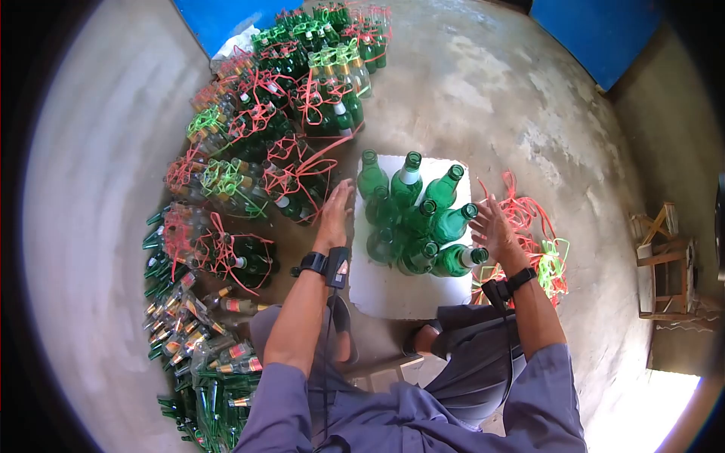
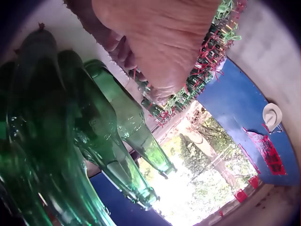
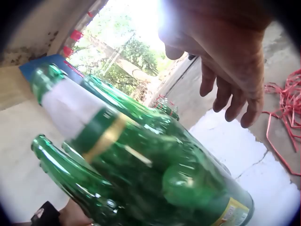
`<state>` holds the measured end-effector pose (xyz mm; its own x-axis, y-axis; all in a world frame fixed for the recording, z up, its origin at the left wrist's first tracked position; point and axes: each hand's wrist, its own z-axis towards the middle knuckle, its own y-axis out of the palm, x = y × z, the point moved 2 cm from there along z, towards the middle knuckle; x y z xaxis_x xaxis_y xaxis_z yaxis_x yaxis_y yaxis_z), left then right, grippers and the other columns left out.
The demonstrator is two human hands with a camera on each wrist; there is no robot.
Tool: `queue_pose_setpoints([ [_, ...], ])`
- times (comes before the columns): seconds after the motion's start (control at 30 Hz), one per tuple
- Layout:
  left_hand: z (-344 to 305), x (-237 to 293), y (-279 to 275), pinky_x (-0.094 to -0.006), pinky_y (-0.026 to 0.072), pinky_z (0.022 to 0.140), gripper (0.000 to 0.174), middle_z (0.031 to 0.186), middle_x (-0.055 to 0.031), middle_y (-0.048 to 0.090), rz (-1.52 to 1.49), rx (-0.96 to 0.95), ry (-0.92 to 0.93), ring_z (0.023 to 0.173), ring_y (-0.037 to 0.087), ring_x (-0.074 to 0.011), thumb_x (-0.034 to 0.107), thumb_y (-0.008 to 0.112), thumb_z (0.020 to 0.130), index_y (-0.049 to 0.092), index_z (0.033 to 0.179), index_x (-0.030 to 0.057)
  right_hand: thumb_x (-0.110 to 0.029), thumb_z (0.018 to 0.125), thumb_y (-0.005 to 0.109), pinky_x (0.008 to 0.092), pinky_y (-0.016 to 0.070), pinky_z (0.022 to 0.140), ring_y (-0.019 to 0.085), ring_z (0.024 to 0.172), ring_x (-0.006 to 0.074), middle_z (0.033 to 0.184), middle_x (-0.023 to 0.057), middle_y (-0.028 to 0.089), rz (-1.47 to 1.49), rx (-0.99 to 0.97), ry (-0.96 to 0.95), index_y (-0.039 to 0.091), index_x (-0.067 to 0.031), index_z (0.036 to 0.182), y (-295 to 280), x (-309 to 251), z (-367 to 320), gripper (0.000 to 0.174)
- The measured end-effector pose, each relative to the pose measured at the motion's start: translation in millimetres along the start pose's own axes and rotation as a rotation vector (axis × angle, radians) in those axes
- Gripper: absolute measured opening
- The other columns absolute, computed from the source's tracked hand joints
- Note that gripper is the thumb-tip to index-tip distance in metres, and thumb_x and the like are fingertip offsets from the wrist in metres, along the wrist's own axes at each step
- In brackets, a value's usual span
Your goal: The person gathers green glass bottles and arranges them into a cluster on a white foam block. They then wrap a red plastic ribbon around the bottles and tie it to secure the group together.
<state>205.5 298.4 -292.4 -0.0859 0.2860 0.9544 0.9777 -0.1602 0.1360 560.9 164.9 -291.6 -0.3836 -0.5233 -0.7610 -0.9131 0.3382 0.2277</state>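
Observation:
Several green glass bottles [image 1: 455, 224] stand in a close group on a white board [image 1: 377, 291] in front of me. Beside the board's left edge is my left hand [image 1: 336, 215], its fingers extended and nothing in its grasp. My right hand [image 1: 496, 232] is on the opposite side, close to the necks of the right-hand bottles, fingers loosely spread and holding nothing. In the right wrist view, a bottle with a pale neck wrap and gold band [image 3: 106, 136] fills the middle, with the hand [image 3: 230, 56] above and apart from it. The left wrist view shows the left palm [image 2: 160, 42] above leaning-looking bottles [image 2: 99, 122].
Bundles of bottles tied with red and green straps [image 1: 291, 177] crowd the floor on the left. Loose bottles [image 1: 189, 332] lie piled nearer me. Red straps [image 1: 521, 211] and green straps [image 1: 553, 260] heap right of the board. A wooden stool [image 1: 666, 275] stands far right.

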Motion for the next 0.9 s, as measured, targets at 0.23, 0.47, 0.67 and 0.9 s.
queue_pose_setpoints([
  [0.23, 51, -49, 10, -0.043, 0.0316, 0.11, 0.07, 0.137, -0.0089, 0.057, -0.202, -0.139, -0.035, 0.129, 0.048, -0.022, 0.064, 0.041, 0.098, 0.058, 0.134, 0.0058, -0.084, 0.08, 0.047, 0.0617, 0.0154, 0.116, 0.019, 0.149, 0.0336, 0.162, 0.0155, 0.022, -0.026, -0.192, -0.084, 0.02, -0.0046, 0.156, 25, -3, 20, 0.113],
  [0.47, 46, -43, 20, -0.0338, 0.0484, 0.095, 0.052, 0.121, -0.0044, 0.065, -0.328, -0.133, -0.133, 0.107, 0.062, -0.0175, 0.05, 0.039, 0.104, 0.059, 0.13, 0.0094, -0.067, 0.095, 0.044, 0.0489, 0.0174, 0.12, 0.018, 0.15, 0.0311, 0.161, 0.0181, 0.022, -0.024, -0.376, -0.143, 0.016, 0.001, 0.155, 44, -2, 26, 0.095],
  [0.67, 37, -38, 29, -0.0312, 0.0529, 0.089, 0.052, 0.118, -0.0036, 0.065, -0.194, -0.109, -0.084, 0.103, 0.063, -0.0149, 0.05, 0.039, 0.105, 0.058, 0.13, 0.0091, -0.051, 0.104, 0.037, 0.0399, 0.0117, 0.123, 0.018, 0.15, 0.0269, 0.16, 0.0176, 0.024, -0.074, -0.41, -0.26, 0.02, 0.0045, 0.154, 41, 5, 33, 0.077],
  [0.9, 36, -32, 41, -0.0278, 0.0519, 0.081, 0.053, 0.106, -0.0043, 0.068, -0.252, -0.075, -0.051, 0.092, 0.064, -0.014, 0.047, 0.032, 0.106, 0.065, 0.118, 0.0064, -0.053, 0.104, 0.036, 0.0377, 0.0123, 0.122, 0.018, 0.15, 0.0249, 0.161, 0.0165, 0.022, -0.143, -0.345, -0.265, 0.023, 0.0035, 0.153, 57, -10, 7, 0.076],
])
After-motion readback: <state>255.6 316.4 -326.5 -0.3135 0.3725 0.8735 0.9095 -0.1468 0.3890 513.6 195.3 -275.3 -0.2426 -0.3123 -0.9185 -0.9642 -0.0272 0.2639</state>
